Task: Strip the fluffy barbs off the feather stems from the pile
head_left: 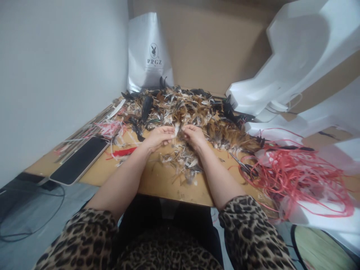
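My left hand [161,137] and my right hand [193,135] face each other over the near side of a big heap of feathers [182,105]. A pale, fluffy feather [176,130] stands between them, its base at my left fingertips, which are pinched together. The fingers of my right hand are curled closed too, close to that feather's other side; whatever they pinch is too small to make out. Below the hands lies a smaller loose pile of grey and brown feathers [187,161] on the wooden table [171,184].
A phone [80,159] lies at the left, near pink and white strips [111,127] and a red strip [124,152]. Scissors [244,165] rest on the right beside tangled red ribbon [298,172]. Behind the heap stands a silver bag [149,52]; white sheeting [287,56] rises at right.
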A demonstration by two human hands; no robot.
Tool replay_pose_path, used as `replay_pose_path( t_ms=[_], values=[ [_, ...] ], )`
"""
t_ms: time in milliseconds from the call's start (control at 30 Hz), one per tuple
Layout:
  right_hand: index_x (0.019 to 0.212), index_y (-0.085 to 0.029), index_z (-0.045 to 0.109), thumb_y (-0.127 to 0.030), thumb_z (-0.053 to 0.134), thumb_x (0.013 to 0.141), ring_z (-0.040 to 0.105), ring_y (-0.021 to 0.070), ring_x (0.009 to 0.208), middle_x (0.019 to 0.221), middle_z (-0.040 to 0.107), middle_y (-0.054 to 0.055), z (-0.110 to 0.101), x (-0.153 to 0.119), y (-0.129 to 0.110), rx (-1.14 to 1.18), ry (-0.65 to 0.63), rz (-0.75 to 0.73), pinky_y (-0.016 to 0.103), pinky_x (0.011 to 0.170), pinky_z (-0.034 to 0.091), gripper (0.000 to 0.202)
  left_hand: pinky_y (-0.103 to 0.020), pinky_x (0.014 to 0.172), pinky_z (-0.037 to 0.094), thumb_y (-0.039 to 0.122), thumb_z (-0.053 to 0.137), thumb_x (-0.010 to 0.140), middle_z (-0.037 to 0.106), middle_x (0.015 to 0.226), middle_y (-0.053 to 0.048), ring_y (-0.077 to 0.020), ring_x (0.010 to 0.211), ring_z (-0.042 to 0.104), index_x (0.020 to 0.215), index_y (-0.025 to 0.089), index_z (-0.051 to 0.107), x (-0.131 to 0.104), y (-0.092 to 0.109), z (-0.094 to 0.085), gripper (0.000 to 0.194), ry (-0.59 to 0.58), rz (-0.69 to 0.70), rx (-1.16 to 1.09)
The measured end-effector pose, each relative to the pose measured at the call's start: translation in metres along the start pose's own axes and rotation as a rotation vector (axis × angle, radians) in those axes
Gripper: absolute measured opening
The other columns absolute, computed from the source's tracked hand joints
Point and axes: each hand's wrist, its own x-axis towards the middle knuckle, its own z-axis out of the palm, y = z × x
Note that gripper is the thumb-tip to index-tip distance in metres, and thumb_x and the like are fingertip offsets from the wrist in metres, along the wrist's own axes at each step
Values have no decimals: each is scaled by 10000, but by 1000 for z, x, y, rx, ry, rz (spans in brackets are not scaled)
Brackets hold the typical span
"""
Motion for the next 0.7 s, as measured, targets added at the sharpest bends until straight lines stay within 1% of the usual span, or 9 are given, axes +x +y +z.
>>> replay_pose_path(
  t_ms=[67,133,267,333,433,533,700],
  values=[
    [674,-162,531,-334,696,551,376,45,402,473,461,-69,-3,2,0,91,-22,25,178,395,245,269,-143,365,257,195,748,541,578,650,-7,-23,434,456,857,127,619,-2,1,0,348,-60,-27,7],
    [679,-161,529,-326,703,551,387,41,413,500,481,-62,-5,2,-1,146,-71,35,172,395,240,272,-141,363,257,197,748,544,573,640,-5,-22,429,452,852,127,618,-2,0,0,341,-53,-29,13],
    [680,-146,549,-315,719,543,420,39,438,573,548,-36,-2,-3,-7,138,-149,44,170,405,262,276,-138,363,263,214,743,550,554,622,6,-22,431,450,864,127,620,2,-3,-2,349,59,32,-2],
    [677,-145,558,-319,725,534,424,42,434,545,535,-43,1,-6,-8,93,-164,57,171,407,277,282,-139,361,258,220,744,542,553,623,10,-21,429,445,864,127,617,4,-3,-2,358,117,60,-10],
    [668,-148,565,-334,729,525,423,47,420,479,498,-58,6,-7,-5,30,-159,70,172,403,285,286,-147,362,262,223,748,524,574,654,6,-22,426,445,876,132,611,6,-4,-2,389,157,95,4],
    [662,-145,570,-336,727,521,431,49,421,476,515,-51,10,-7,-1,2,-134,65,170,404,290,285,-157,377,289,226,743,524,582,657,6,-33,431,462,905,135,609,6,-5,-1,414,159,128,60],
    [664,-154,567,-333,711,532,399,47,396,448,510,-54,18,-12,-2,-47,-67,49,175,393,256,265,-171,381,304,231,721,555,573,628,18,-42,418,459,938,138,599,8,-10,-1,412,152,166,155]
  ],
)
